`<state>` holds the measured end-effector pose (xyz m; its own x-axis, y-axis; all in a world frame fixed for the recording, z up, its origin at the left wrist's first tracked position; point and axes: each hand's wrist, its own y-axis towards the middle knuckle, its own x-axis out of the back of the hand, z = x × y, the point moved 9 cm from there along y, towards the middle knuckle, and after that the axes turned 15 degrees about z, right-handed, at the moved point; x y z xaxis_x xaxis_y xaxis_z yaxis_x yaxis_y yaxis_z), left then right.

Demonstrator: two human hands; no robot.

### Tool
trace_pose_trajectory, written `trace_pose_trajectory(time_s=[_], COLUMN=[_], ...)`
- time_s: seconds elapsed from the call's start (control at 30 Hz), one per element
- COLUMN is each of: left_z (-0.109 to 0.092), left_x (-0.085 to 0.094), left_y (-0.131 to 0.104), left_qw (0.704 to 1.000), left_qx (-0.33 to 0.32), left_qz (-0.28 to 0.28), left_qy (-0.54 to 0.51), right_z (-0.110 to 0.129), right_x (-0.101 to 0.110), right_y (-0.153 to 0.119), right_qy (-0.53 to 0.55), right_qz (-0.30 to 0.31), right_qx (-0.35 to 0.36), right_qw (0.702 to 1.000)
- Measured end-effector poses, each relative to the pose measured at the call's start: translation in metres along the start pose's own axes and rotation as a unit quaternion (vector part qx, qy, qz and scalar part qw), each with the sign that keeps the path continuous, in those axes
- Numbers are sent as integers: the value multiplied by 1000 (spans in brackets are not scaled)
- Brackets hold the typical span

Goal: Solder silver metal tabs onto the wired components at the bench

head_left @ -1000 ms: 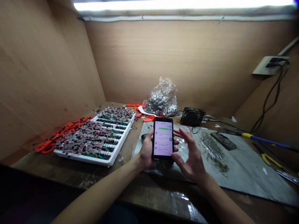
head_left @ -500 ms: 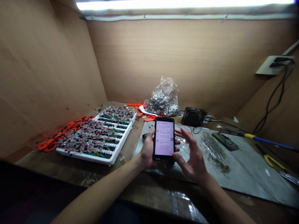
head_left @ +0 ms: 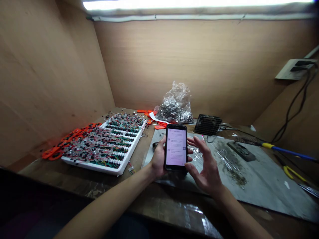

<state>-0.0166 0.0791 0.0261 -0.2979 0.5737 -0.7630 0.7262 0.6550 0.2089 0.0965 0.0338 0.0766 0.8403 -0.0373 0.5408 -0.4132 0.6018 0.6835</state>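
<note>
A black-framed smartphone [head_left: 176, 147] is held upright over the front of the grey mat, its lit screen showing lines of text too small to read. My left hand [head_left: 159, 158] grips it from the left side, thumb along the edge and fingertips showing past the right edge. Beside the phone's right edge is my right hand [head_left: 205, 166], fingers apart and bent. Its thumb is at the phone's lower right corner; whether it touches the screen I cannot tell.
Left stands a white foam tray [head_left: 119, 171] packed with small wired parts, orange plastic pieces [head_left: 51, 153] beside it. Behind are a clear bag of metal parts [head_left: 175, 104] and a small black fan [head_left: 208, 124]. Rightward lie a soldering iron [head_left: 286, 149] and yellow-handled pliers [head_left: 294, 173].
The whole view has shifted very slightly. Both hands and the phone keep the same pose, and the screen text looks the same.
</note>
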Motion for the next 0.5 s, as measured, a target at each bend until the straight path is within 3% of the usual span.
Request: trace_pose_trajectory(time_s=[0.5], left_z=[0], left_x=[-2], left_y=[0], left_qw=[1000], left_qx=[-1], left_qz=[-8], left_qy=[-9], right_z=[0], right_x=[1], right_y=[0], right_qy=[-4], right_qz=[1], right_qx=[-2], right_qw=[1000])
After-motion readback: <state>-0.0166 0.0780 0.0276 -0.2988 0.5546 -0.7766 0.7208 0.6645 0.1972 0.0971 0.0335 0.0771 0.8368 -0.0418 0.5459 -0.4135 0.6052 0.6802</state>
